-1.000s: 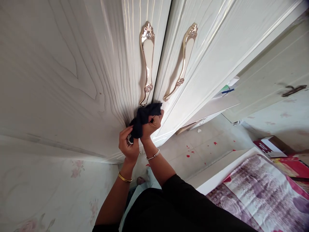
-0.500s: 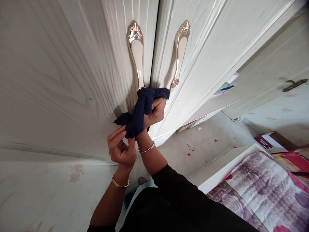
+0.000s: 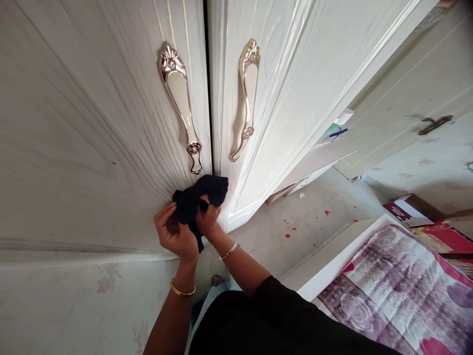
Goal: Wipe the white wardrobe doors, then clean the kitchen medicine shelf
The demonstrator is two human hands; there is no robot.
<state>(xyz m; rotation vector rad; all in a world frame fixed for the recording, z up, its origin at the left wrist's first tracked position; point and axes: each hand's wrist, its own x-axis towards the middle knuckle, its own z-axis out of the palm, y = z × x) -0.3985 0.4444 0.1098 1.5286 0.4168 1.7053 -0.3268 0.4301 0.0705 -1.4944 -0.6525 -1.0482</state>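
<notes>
A dark navy cloth (image 3: 195,199) is bunched between my two hands, just below the left door handle (image 3: 181,106). My left hand (image 3: 175,231) pinches the cloth's left side. My right hand (image 3: 209,217) grips it from the right, its fingers partly covered by the folds. Both handles are cream with shiny rose-gold ornaments; the right door handle (image 3: 248,98) is apart from the cloth. Behind them stand the white wood-grained cabinet doors (image 3: 121,98), with a dark narrow gap between the two.
To the right, a bed with a purple and white floral cover (image 3: 384,286) has a white frame. Small red scraps (image 3: 287,235) lie on the tiled floor. A box (image 3: 410,212) sits beyond the bed. Another pale door with a dark handle (image 3: 436,124) is at far right.
Both hands have moved down with the cloth, off the lower end of the left handle, which now shows whole. The cloth is bunched more compactly. The view has shifted slightly.
</notes>
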